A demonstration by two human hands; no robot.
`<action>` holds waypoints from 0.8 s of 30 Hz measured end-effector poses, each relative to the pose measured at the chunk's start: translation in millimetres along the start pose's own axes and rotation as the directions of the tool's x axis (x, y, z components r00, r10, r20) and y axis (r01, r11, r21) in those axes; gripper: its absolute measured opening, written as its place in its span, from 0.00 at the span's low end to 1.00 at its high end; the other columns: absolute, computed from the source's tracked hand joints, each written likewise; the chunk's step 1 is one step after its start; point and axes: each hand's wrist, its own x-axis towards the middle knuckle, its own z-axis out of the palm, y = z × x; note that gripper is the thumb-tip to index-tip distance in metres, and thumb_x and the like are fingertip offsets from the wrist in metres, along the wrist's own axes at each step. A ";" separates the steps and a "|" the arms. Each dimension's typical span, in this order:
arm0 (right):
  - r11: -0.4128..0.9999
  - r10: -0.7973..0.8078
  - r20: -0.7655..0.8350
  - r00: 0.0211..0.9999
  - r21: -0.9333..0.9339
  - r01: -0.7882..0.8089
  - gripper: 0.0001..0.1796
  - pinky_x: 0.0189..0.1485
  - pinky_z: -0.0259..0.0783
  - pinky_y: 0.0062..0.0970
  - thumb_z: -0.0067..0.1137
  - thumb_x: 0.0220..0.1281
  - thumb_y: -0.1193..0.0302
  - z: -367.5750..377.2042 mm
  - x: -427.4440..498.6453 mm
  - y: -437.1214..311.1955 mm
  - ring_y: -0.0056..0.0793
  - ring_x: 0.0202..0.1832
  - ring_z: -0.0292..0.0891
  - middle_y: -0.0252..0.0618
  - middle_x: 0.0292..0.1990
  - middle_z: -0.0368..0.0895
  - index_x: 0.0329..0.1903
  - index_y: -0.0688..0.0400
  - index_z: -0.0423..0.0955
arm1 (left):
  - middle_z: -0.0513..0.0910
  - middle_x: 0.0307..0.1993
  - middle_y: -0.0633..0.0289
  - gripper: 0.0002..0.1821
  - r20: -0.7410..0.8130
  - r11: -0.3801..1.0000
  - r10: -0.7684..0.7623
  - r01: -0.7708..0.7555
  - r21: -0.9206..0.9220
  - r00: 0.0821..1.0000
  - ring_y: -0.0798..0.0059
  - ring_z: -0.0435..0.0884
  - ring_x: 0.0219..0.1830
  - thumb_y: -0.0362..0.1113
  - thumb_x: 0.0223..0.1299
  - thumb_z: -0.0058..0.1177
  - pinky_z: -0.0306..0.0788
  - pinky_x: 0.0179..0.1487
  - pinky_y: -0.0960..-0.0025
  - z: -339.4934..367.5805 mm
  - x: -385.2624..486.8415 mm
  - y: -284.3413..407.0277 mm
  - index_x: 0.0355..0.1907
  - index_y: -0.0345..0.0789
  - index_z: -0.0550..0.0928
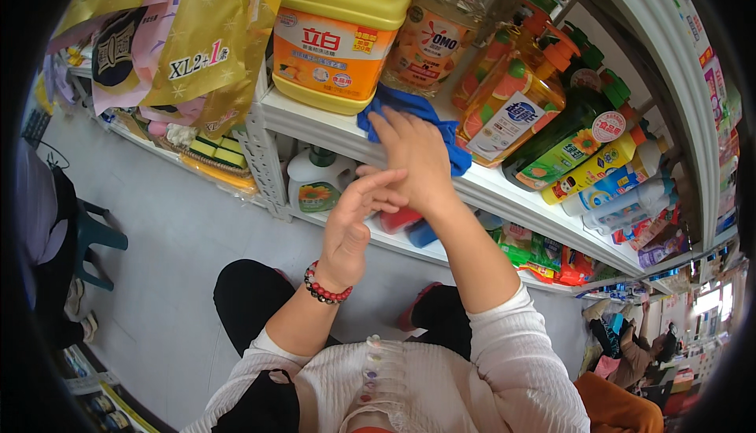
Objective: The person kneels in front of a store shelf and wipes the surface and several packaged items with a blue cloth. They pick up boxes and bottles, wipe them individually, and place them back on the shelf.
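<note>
My right hand [416,152] lies palm down over a bunched blue cloth [422,104], pressing it onto the white metal shelf [316,119] at its front edge. The cloth shows on both sides of the hand. My left hand [349,229], with a red and dark bead bracelet at the wrist, is raised in front of the shelf. It holds nothing, its fingers apart and beside the right wrist. A yellow Liby dish detergent jug [333,49] stands just left of the cloth. Behind the cloth is a clear OMO pump bottle [428,43]; to its right stands an orange pump bottle [511,108].
A dark green bottle [561,143] and several other bottles line the shelf to the right. Gold packages [195,37] hang at upper left. A white jug [319,179] stands on the lower shelf. A teal stool [100,235] and a person [44,208] are at left; another person [641,344] is far right.
</note>
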 end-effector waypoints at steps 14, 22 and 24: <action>0.988 -0.006 -0.442 0.897 -0.142 -0.064 0.13 0.52 0.70 0.36 0.59 0.48 0.74 -23.9 -116.8 41.4 0.35 0.50 0.79 0.36 0.51 0.84 0.40 0.55 0.82 | 0.80 0.58 0.43 0.45 -0.021 0.979 -0.008 0.012 0.206 1.000 0.66 0.82 0.51 0.70 0.72 0.33 0.74 0.56 0.65 0.1 -8.0 -15.2 0.68 0.28 0.69; 0.948 0.111 -0.467 0.877 -0.215 -0.234 0.13 0.56 0.69 0.39 0.61 0.47 0.73 -68.3 -200.0 98.8 0.37 0.53 0.78 0.35 0.51 0.83 0.40 0.54 0.80 | 0.79 0.59 0.47 0.42 0.033 0.940 -0.100 0.083 0.330 0.994 0.69 0.80 0.52 0.66 0.73 0.41 0.73 0.57 0.67 12.6 -11.5 -32.0 0.68 0.27 0.68; 0.941 0.134 -0.481 0.867 -0.213 -0.264 0.14 0.57 0.69 0.40 0.62 0.45 0.75 -77.4 -218.7 112.5 0.39 0.52 0.78 0.36 0.51 0.83 0.40 0.55 0.80 | 0.78 0.60 0.48 0.40 0.064 0.931 -0.109 0.080 0.355 0.992 0.70 0.80 0.52 0.63 0.74 0.43 0.72 0.57 0.68 14.8 -11.0 -33.5 0.69 0.28 0.67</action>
